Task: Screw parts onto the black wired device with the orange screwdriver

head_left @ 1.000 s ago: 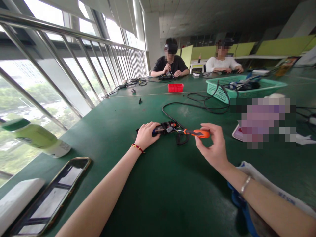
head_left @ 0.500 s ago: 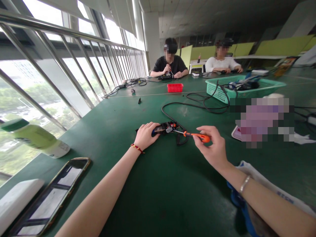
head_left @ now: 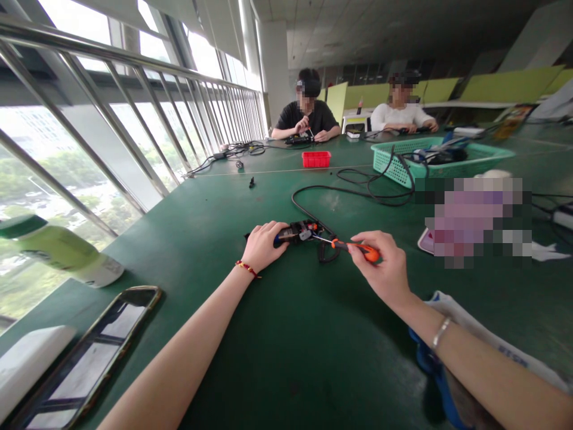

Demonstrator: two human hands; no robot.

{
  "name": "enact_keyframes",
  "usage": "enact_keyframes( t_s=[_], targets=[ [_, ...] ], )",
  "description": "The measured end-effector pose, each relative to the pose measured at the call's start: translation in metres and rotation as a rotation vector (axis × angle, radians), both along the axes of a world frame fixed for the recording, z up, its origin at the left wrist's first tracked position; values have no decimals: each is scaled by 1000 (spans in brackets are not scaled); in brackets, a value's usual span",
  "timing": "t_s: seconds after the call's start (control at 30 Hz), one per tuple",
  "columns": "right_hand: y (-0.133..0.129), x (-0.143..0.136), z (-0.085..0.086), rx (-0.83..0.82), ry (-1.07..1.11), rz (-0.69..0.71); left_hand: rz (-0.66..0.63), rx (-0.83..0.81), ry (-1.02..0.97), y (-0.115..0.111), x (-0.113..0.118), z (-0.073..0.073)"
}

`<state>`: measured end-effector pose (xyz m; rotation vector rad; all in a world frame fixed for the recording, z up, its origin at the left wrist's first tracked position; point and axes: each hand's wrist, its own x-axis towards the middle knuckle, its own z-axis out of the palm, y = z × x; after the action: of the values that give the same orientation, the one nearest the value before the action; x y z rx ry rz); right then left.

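Note:
My left hand [head_left: 265, 243] is wrapped over a dark corded device [head_left: 293, 233] lying on the green table, pressing it down. The device's right end is uncovered, showing grey and orange inner parts; its left part is hidden under my palm. My right hand [head_left: 382, 263] grips the orange-and-black handle of a screwdriver [head_left: 358, 248] between thumb and fingers. The thin shaft points left, its tip at the device's uncovered end; whether it sits in a screw is too small to tell. A black cord [head_left: 308, 191] runs from the device toward the back.
A green basket [head_left: 389, 164] of tools and cables stands back right, a red tray [head_left: 316, 159] farther back. A phone [head_left: 96, 358], white box [head_left: 36, 364] and green bottle [head_left: 62, 251] lie left. Cloth [head_left: 483, 352] lies under my right forearm. Two people sit across the table.
My right fingers have closed a little more around the screwdriver handle. My left hand and the device stay in place; the whole view has shifted very slightly.

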<state>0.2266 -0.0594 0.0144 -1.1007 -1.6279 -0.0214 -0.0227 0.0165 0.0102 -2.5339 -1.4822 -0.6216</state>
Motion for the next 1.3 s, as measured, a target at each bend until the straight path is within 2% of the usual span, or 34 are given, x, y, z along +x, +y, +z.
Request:
enact_keyframes(
  t_s=[0.23,0.43,0.67,0.87,1.1,1.3],
  targets=[
    [2,0,-1,109,60,23,2,-4,-6,0,1,0],
    [0,0,0,-7,-10,9,18,-23,-1,0,1,1],
    [2,1,-2,76,67,41,0,5,-2,0,0,0],
    [1,2,-1,-27,-18,16,7,-26,-3,0,1,1],
    [3,0,-4,88,86,55,0,-4,-4,0,0,1],
    [1,1,-1,-22,-19,16,-8,14,-2,0,0,0]
  ],
)
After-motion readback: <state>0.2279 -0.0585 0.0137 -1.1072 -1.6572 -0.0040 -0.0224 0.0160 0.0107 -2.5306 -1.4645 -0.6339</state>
